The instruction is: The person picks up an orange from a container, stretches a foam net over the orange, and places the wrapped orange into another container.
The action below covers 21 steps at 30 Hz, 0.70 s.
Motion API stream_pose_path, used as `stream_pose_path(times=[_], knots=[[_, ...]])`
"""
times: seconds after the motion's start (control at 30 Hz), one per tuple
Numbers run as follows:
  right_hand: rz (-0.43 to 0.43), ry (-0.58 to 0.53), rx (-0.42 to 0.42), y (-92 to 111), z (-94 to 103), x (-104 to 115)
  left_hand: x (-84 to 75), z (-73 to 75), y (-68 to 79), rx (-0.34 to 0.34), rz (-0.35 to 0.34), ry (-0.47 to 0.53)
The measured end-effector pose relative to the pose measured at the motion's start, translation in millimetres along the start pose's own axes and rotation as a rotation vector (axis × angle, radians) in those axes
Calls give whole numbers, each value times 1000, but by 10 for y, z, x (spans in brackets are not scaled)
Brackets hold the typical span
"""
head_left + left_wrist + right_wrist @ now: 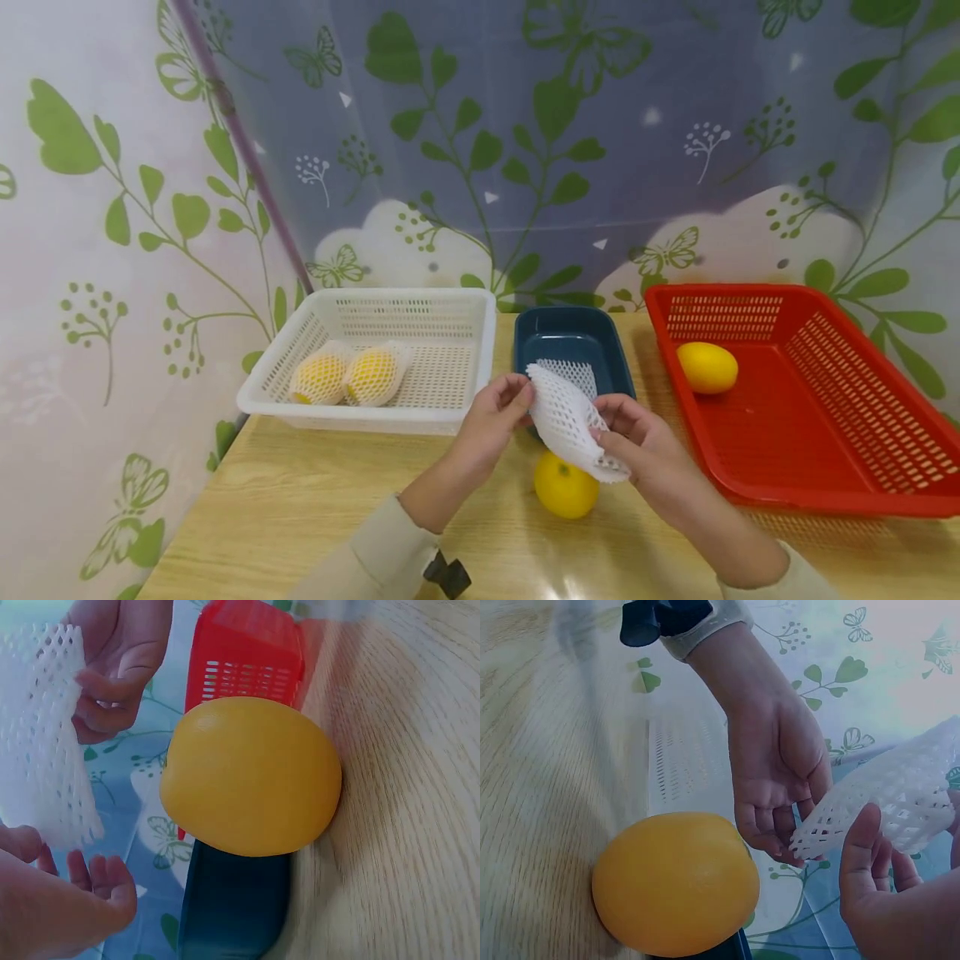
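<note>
Both hands hold a white foam net sleeve [564, 417] above the table. My left hand [491, 417] pinches its far left end, and my right hand [648, 442] pinches the near right end between thumb and fingers. No fruit shows inside the net, which looks flattened in the head view. Just below it, a round yellow fruit [566, 487] rests bare on the wood; it looms large in the left wrist view [251, 776]. Behind the sleeve, a dark blue tray [570, 321] contains another piece of white foam net [581, 372].
On the left stands a white basket [450, 421] with two yellow fruits [318, 375] in foam nets. A red basket [810, 417] on the right holds one bare yellow fruit [707, 367]. Patterned cloth [480, 150] hangs behind the wooden table [300, 500].
</note>
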State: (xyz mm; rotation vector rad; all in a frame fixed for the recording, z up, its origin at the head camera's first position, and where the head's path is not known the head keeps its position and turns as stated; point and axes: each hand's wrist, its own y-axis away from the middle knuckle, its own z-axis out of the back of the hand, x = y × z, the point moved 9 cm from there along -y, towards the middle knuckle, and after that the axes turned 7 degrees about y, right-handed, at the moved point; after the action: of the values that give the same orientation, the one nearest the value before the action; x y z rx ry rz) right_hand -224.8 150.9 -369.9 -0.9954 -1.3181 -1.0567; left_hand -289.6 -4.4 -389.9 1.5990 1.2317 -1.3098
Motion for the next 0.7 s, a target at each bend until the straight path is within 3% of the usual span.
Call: stream_pose_path(times=[0.17, 0.27, 0.4, 0.53, 0.7], knots=[[19, 48, -15, 8, -3, 31, 28, -11, 7, 38, 30, 91], [15, 80, -57, 1, 43, 55, 54, -32, 21, 84, 80, 194], [-7, 38, -124, -41, 108, 71, 80, -85, 54, 163, 154, 308], [-40, 17, -134, -123, 95, 39, 100, -174, 110, 254, 210, 335], [-33, 100, -46, -203, -16, -8, 126, -266, 173, 293, 262, 305]])
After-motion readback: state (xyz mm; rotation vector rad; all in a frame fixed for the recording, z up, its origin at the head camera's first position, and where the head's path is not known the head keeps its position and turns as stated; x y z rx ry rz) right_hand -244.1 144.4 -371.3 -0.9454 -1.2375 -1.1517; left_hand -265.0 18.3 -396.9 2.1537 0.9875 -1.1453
